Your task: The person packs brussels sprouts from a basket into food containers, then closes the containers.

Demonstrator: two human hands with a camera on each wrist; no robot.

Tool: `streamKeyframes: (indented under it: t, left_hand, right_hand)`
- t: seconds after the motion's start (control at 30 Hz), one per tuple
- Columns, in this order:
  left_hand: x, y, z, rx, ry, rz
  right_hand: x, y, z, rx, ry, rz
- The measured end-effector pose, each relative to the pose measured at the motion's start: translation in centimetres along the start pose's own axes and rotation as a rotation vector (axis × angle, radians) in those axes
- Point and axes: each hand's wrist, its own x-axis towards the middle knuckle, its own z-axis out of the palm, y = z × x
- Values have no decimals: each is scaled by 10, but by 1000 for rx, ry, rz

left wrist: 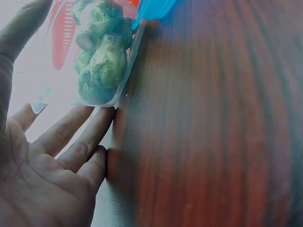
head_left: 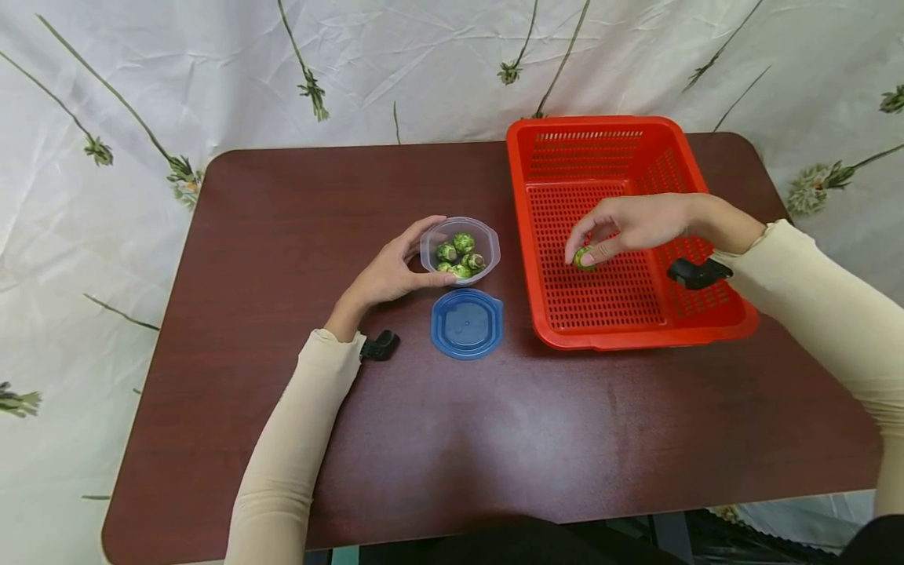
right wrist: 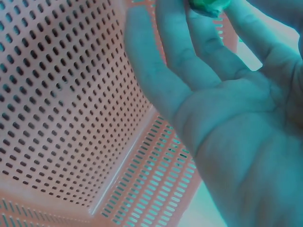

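A clear plastic container (head_left: 489,235) with several Brussels sprouts (head_left: 464,242) in it stands on the table. My left hand (head_left: 388,271) holds it from the left, thumb at the near side and fingers at the far side; the left wrist view shows those fingers (left wrist: 80,142) against its wall. Over the red basket (head_left: 600,340), my right hand (head_left: 636,224) pinches a single Brussels sprout (head_left: 582,258) between thumb and fingertips. Only the sprout's lower part (right wrist: 208,6) shows at the top of the right wrist view.
A blue lid (head_left: 467,324) lies on the brown table (head_left: 282,235) just in front of the container. The basket, with slotted walls, stands to the right of both. White cloth (head_left: 233,63) printed with flower stems hangs behind the table.
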Motion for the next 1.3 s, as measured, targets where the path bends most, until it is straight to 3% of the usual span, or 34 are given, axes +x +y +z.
streamKeyframes:
  t: [0.17, 0.4, 0.8, 1.3]
  left_hand:
    - [-1, 0, 0, -3, 2, 1]
    - [12, -36, 1, -3, 23, 22]
    - [10, -37, 0, 15, 35, 23]
    - [13, -36, 1, -8, 20, 21]
  right_hand:
    - [1, -8, 0, -8, 56, -39]
    - [4, -21, -3, -32, 144, -100]
    - [20, -41, -1, -20, 215, -212]
    - [46, -60, 4, -108, 263, -255]
